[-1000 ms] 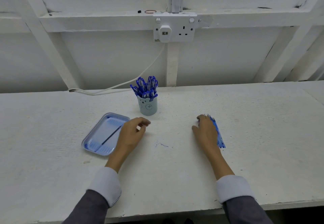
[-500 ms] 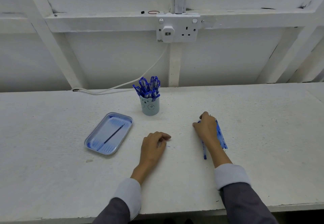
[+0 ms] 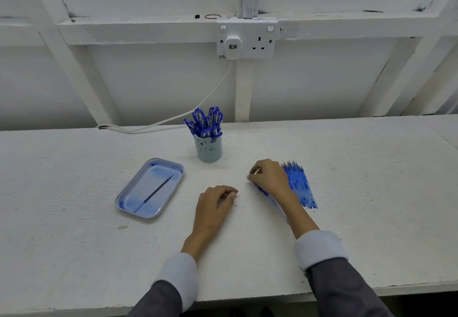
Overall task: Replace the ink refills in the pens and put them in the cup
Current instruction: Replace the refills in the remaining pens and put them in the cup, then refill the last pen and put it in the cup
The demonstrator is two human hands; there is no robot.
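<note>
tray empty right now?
No, a single dark refill lies diagonally inside the tray.

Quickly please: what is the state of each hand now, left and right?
Left hand: fingers curled, resting on the table; whether it holds anything cannot be told.
Right hand: closed, holding a blue pen.

We see a white desk (image 3: 371,192), a pale mint cup (image 3: 209,149) with a bear face, blue-capped pens (image 3: 207,123), a light blue tray (image 3: 119,202), one dark refill (image 3: 158,190), a bright blue pile (image 3: 301,187), grey sleeves (image 3: 347,292) and white cuffs (image 3: 319,249).
</note>
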